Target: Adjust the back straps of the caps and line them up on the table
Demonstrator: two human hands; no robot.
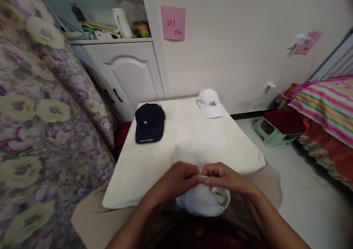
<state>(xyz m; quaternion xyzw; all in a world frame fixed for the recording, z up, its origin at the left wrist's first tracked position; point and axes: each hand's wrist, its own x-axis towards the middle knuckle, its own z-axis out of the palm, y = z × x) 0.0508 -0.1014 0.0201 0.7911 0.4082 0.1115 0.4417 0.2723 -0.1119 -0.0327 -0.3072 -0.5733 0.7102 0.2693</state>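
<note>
A pale blue-white cap (pixel 200 203) is at the table's near edge, close to my body, its rounded crown towards me. My left hand (pixel 184 176) and my right hand (pixel 223 177) meet above it. Both are closed, fingertips pinching a thin, light band that looks like the cap's back strap; the fingers partly cover it. Further off on the table, a navy cap (pixel 149 122) with small white lettering lies at the left. At the far right corner sits a white cap (pixel 210 103) with a dark CK-style logo.
A cream-covered table (pixel 190 127) stands against the wall. Floral curtains (pixel 55 131) hang along the left, beside a white cabinet (pixel 129 72). On the right are a green stool (pixel 271 131) with a dark red top and a bed with a striped cover (pixel 328 102).
</note>
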